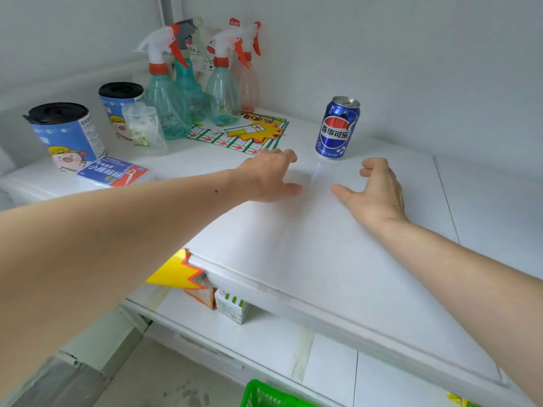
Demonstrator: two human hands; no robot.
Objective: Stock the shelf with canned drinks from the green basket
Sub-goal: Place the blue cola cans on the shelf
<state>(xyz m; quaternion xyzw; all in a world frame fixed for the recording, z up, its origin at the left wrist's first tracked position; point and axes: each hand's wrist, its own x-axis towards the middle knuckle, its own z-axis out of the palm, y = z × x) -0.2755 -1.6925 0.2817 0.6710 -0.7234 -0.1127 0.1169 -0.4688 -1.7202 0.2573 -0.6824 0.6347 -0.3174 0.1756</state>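
Observation:
A blue Pepsi can stands upright near the back of the white shelf. My left hand hovers over the shelf just left of and in front of the can, fingers curled apart, holding nothing. My right hand is over the shelf just in front of and right of the can, fingers also loosely spread and empty. Neither hand touches the can. A corner of the green basket shows at the bottom edge, on the floor below the shelves; its contents are hidden.
Several spray bottles stand at the back left on a printed sheet. Two blue tubs with black lids and a blue packet sit at the left. Small cartons lie on the lower shelf, beside a yellow tag.

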